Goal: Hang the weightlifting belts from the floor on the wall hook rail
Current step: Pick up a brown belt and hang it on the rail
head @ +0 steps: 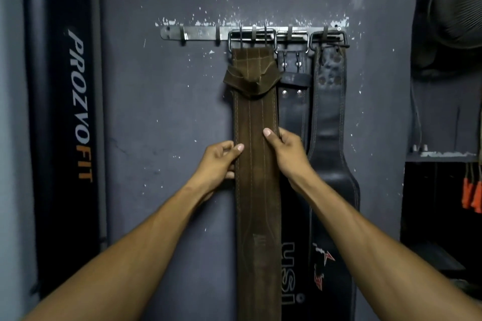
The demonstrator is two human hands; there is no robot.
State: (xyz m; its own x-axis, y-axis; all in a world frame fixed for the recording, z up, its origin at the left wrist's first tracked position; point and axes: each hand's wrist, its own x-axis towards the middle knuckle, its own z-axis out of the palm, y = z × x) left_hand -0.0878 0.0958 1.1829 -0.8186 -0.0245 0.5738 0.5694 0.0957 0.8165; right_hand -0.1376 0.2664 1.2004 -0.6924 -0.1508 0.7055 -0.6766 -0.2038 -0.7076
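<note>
Three belts hang side by side from the hook rail: one brown belt on the left and two black belts to its right. Both hands hold the brown belt between them; the left hand pinches its left edge, the right hand pinches its right edge.

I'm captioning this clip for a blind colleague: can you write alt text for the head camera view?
Two hands, the left hand and right hand, grip the edges of a brown suede belt hanging by its buckle from a metal hook rail on a dark wall. Two black leather belts hang beside it on the right.
</note>
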